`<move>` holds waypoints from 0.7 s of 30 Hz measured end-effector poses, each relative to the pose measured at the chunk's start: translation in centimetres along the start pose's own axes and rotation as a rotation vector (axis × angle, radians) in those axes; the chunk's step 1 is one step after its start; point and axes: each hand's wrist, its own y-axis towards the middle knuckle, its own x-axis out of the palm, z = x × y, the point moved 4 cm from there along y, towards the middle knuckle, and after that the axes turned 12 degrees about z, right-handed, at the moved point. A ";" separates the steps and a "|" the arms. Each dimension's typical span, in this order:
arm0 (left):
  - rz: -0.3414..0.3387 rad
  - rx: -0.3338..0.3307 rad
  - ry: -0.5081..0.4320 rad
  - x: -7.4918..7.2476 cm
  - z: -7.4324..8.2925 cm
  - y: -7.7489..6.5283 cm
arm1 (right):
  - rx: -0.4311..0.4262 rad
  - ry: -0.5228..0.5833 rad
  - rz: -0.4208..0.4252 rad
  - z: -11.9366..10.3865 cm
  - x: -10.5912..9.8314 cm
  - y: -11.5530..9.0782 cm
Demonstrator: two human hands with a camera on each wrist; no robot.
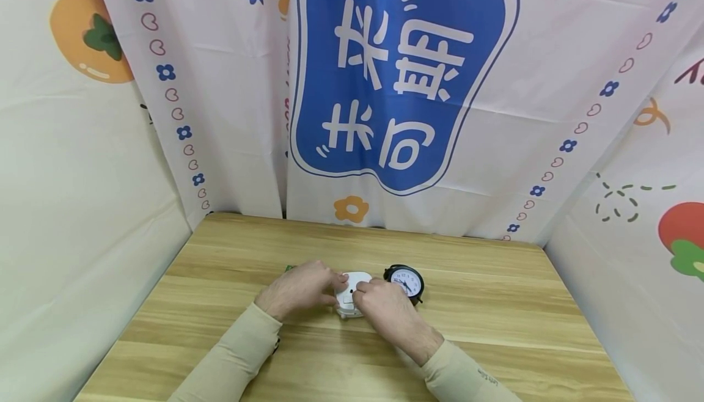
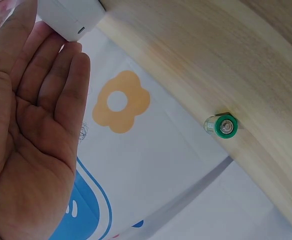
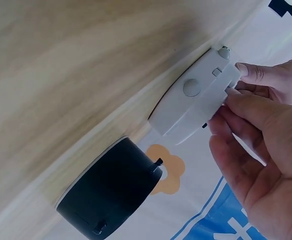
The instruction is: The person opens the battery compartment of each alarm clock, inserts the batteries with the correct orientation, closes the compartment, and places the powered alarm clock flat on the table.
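A small white clock (image 1: 349,300) with rounded corners lies on the wooden table between both hands, its back turned up and its face hidden. From the left, my left hand (image 1: 301,289) holds the clock's edge, thumb on top. The left wrist view shows that hand's fingers under a corner of the white casing (image 2: 75,19). My right hand (image 1: 389,311) reaches over from the right, thumb and fingertips gripping the casing's edge near its back. In the right wrist view, the casing (image 3: 191,102) shows a round button on its side.
A black round alarm clock (image 1: 407,281) stands just right of the white one, close to my right hand. A green-ended battery (image 2: 222,126) lies on the table left of my left hand. White printed curtains (image 1: 236,115) close off the back and both sides.
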 end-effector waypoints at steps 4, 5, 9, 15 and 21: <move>0.002 -0.012 0.002 0.0 0.0 0.0 | 0.055 0.051 -0.074 0.2 -0.3 0.3; 0.004 -0.014 0.005 0.0 0.0 0.0 | 0.067 0.068 -0.087 0.3 -0.4 0.4; 0.008 -0.014 0.018 0.1 0.0 0.0 | 0.089 0.129 -0.109 0.4 -1.1 0.4; -0.012 -0.034 0.028 0.2 -0.1 0.0 | 0.073 0.146 -0.115 0.5 -1.5 0.2; -0.012 -0.022 0.029 0.1 -0.1 0.0 | 0.104 0.202 -0.132 0.7 -1.5 0.1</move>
